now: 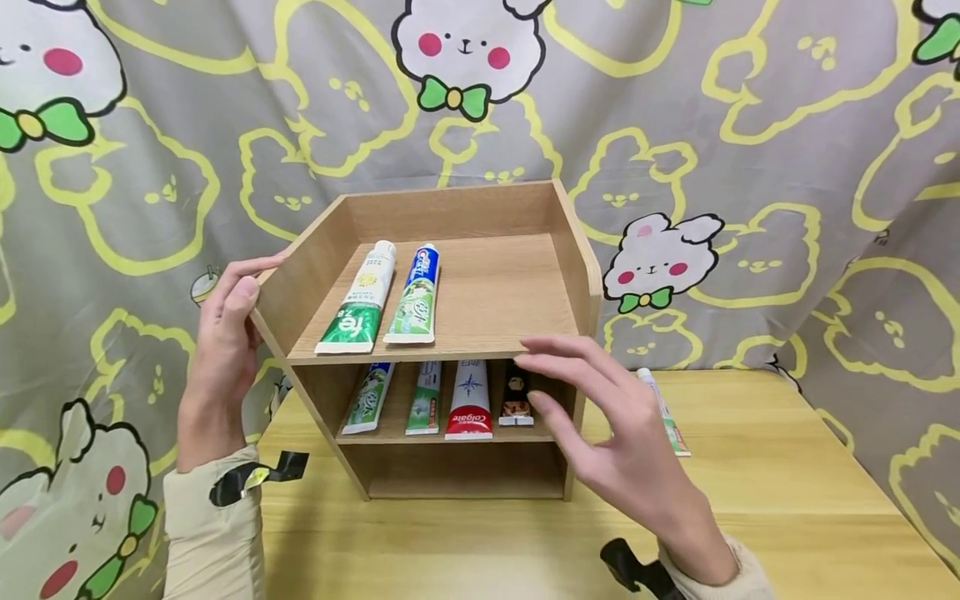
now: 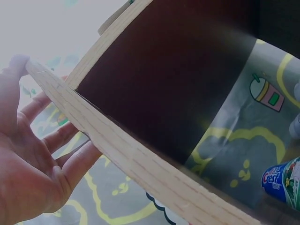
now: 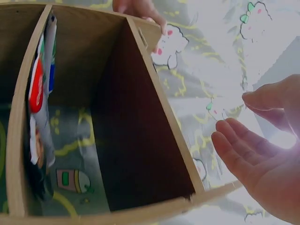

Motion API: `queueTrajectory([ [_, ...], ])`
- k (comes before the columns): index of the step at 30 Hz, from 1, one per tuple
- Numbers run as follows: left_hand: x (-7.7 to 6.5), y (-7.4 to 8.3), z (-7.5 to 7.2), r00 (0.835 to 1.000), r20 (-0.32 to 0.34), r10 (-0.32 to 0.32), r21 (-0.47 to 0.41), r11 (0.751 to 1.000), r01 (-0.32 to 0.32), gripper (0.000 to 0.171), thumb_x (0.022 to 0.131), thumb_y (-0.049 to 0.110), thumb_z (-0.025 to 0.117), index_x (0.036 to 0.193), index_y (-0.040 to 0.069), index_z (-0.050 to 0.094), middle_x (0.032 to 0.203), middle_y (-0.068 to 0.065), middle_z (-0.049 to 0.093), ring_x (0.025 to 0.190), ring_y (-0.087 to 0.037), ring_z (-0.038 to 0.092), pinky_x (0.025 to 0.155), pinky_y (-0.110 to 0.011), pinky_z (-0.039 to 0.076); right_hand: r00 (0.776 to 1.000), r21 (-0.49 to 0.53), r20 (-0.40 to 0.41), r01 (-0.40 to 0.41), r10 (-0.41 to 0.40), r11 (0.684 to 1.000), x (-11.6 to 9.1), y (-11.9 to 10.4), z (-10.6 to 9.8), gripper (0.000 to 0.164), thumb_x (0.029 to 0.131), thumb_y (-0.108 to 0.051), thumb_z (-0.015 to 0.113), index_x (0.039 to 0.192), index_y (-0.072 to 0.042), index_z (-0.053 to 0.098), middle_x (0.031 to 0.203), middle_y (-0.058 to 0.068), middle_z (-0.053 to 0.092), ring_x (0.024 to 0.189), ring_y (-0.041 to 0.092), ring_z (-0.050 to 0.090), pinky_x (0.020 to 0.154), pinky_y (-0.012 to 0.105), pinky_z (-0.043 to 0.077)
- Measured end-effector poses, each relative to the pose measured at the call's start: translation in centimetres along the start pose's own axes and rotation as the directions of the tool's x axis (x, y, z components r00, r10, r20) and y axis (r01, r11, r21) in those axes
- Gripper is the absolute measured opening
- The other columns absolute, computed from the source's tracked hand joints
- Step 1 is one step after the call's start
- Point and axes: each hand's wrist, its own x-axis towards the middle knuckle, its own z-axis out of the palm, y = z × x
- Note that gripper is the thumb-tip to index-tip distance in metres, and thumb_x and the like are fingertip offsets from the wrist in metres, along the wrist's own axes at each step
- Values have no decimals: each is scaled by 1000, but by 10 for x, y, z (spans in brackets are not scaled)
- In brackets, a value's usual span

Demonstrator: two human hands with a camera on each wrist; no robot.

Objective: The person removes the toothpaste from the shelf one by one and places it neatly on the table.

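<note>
A wooden three-tier shelf (image 1: pixel 502 287) stands on the table, its front towards me. My left hand (image 1: pixel 225 333) grips the upper front edge of its left side panel, thumb (image 2: pixel 11 89) and fingers on opposite faces. On the top tier lie a green-and-white toothpaste tube (image 1: pixel 362 304) and a blue-and-green Crest tube (image 1: pixel 417 296). Several more lie on the middle tier, among them a red-and-white Colgate tube (image 1: pixel 469 408) and a dark tube (image 1: pixel 517 398). My right hand (image 1: pixel 615 417) hovers before the shelf's right front, fingers loosely bent, holding nothing.
Another toothpaste tube (image 1: pixel 666 417) lies on the wooden table (image 1: pixel 787 475) right of the shelf, partly behind my right hand. A patterned curtain (image 1: pixel 480 142) hangs close behind the shelf. Bare boards show in the bottom tier.
</note>
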Motion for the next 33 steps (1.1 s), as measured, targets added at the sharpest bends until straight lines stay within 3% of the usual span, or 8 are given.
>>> queueTrajectory([
  [4,2,1,1,1000,-2,3,-19,1000,-3,41,102,24,50,133,2,64,136,-18,55,105,-31,49,72,-35,43,998,-7,52,-47,47,999,13,2,8,33,90,0,71,123,-4,71,129,10,66,118,28,64,103,29,47],
  [11,9,2,6,1000,-6,13,-45,999,-14,40,101,23,51,131,2,65,138,-17,53,107,-30,48,74,-36,41,985,-75,126,-109,118,991,37,15,20,35,95,-9,70,130,-9,68,137,7,61,128,19,57,107,37,45],
  [17,6,3,4,999,-31,15,-87,996,-17,38,99,22,53,129,1,66,132,-18,54,100,-29,50,67,-32,43,972,-121,169,-141,160,983,58,21,39,36,97,-14,69,133,-10,66,137,8,58,127,17,54,108,33,43],
  [28,5,7,-4,999,-34,13,-85,996,-16,38,99,22,54,129,1,66,129,-19,54,97,-29,52,67,-31,44,930,-163,234,-250,283,954,84,35,63,40,98,-20,69,137,-12,64,136,7,58,125,16,54,107,30,41],
  [33,6,4,1,1000,-22,5,-81,997,-7,39,100,24,54,129,2,67,127,-19,56,93,-28,53,63,-31,47,889,-203,263,-330,376,922,88,42,67,44,99,-25,70,141,-17,62,139,9,55,112,23,58,93,35,48],
])
